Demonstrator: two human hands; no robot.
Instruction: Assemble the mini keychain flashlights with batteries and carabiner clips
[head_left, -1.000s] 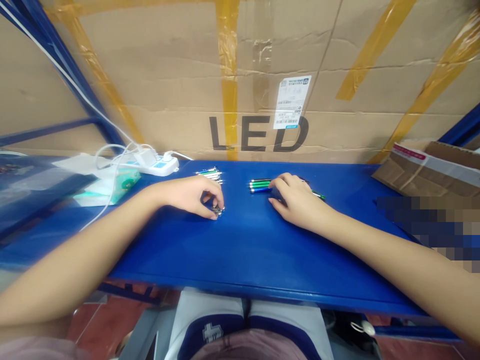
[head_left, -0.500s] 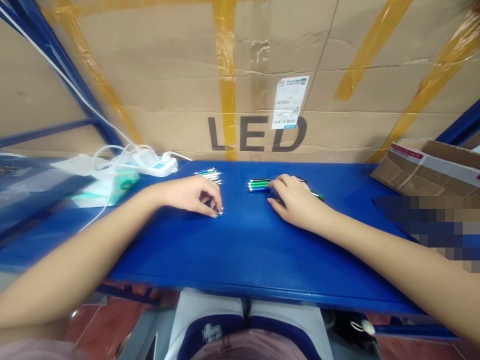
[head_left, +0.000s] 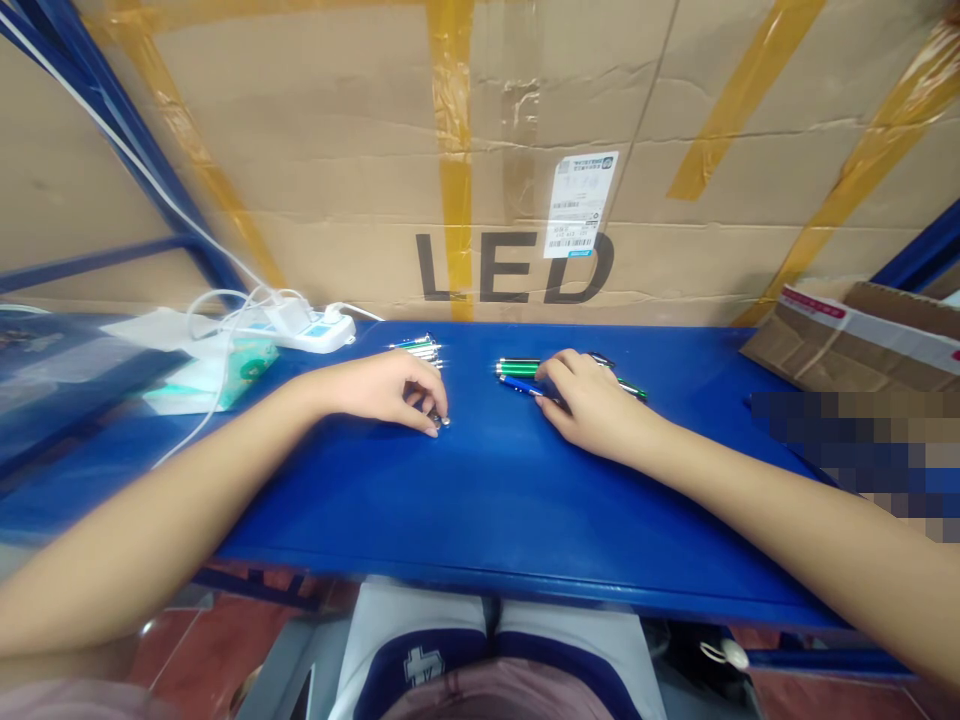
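Observation:
My left hand (head_left: 394, 392) rests on the blue table with its fingers curled around small shiny metal pieces (head_left: 445, 421), whose exact kind I cannot make out. Just behind it lie several slim silver, blue and green pen-like pieces (head_left: 417, 350). My right hand (head_left: 589, 402) is closed at the near end of a blue pen (head_left: 519, 385), whose other end points left and slightly away. Next to that, a green pen barrel (head_left: 517, 368) sticks out from behind my fingers. A green pen end (head_left: 632, 390) and a dark pen end (head_left: 602, 360) show beyond the hand.
A large cardboard box (head_left: 337, 150) marked LED stands along the back of the blue table (head_left: 480, 500). At the left are a white power strip (head_left: 330, 333) with cables and a green-white tissue pack (head_left: 240, 370). An open carton (head_left: 862, 340) stands at the right.
The blue pen at my right hand has turned, swinging away from the green barrel and toward me at its near end. My left fingers have shifted slightly around the metal pieces.

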